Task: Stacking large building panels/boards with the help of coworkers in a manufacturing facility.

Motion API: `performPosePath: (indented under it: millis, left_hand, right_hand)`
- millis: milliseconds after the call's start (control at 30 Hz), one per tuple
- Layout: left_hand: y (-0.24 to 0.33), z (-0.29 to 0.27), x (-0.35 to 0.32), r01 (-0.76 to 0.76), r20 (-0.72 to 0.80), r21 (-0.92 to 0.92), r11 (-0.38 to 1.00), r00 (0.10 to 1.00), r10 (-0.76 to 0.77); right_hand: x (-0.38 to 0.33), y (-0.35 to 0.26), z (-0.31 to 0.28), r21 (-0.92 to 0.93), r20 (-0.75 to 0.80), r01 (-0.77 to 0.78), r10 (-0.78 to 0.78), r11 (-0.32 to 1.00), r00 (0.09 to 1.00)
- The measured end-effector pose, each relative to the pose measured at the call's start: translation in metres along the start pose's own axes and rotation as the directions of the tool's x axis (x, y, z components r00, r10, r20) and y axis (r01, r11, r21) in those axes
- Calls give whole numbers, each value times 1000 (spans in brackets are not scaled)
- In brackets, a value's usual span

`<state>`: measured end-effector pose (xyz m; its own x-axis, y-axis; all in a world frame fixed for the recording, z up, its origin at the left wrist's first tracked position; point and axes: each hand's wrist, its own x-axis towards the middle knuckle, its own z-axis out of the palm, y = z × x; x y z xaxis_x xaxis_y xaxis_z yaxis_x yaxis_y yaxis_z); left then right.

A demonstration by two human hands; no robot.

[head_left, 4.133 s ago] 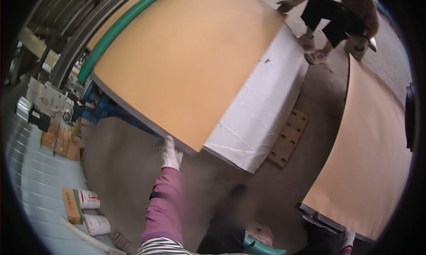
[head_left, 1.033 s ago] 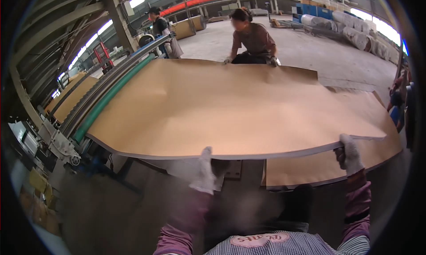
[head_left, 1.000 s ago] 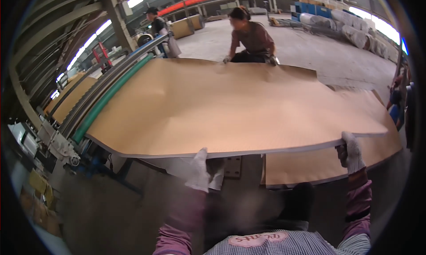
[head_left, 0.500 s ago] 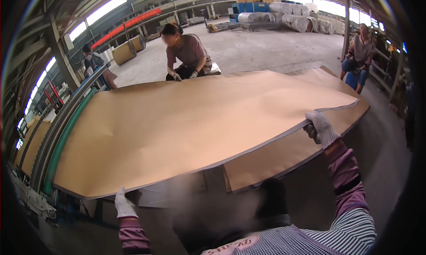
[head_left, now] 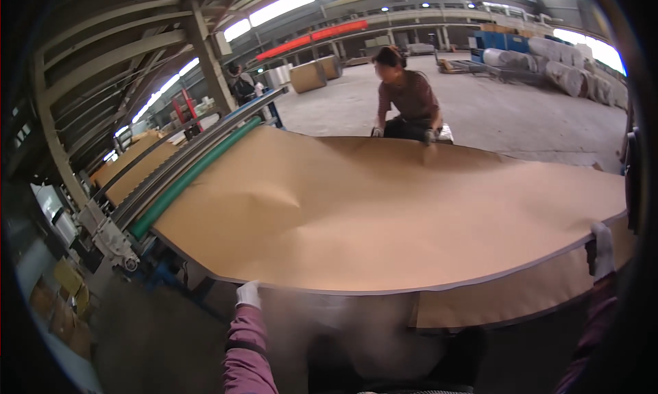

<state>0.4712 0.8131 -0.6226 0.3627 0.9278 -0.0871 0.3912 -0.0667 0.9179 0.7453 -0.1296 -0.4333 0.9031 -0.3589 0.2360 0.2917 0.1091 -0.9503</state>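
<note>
A broad brown paper-like sheet [head_left: 411,216] with a grey edge stretches from the machine's green roller [head_left: 199,178] toward the right. At its near edge on the left, my left hand [head_left: 248,294], in a white knit glove, is closed on the border. My right hand [head_left: 603,248], also gloved, grips the same edge far to the right, its fingers partly hidden. Beneath the raised edge lies another brown sheet [head_left: 507,303]. Across from me a co-worker [head_left: 408,102] sits low, gloved hands at the far edge. A ridge shows in the sheet near the roller.
The roller machine's metal end bracket [head_left: 113,243] and blue frame stand at the left. Behind it is another person [head_left: 242,87]. Brown rolls [head_left: 308,76] and plastic-wrapped rolls [head_left: 562,65] stand on the concrete floor beyond. A steel post [head_left: 205,51] rises behind the machine.
The view has turned left, so the machine and co-worker appear farther right. The sheet has bulged near the roller. The co-worker's hands have spread apart. Both my hands keep hold of the edge.
</note>
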Motion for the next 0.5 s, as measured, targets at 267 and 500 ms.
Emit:
performPosePath:
  millis: [267, 500]
  left_hand:
    - [-15, 7, -13, 263, 42, -355, 897, 963, -266]
    - [4, 12, -51, 269, 54, -157, 950, 963, -264]
  right_hand:
    - [6, -11, -1, -322, 41, -102, 121, 941, 992]
    - [-1, -25, -12, -262, -157, -363, 331, 894, 930]
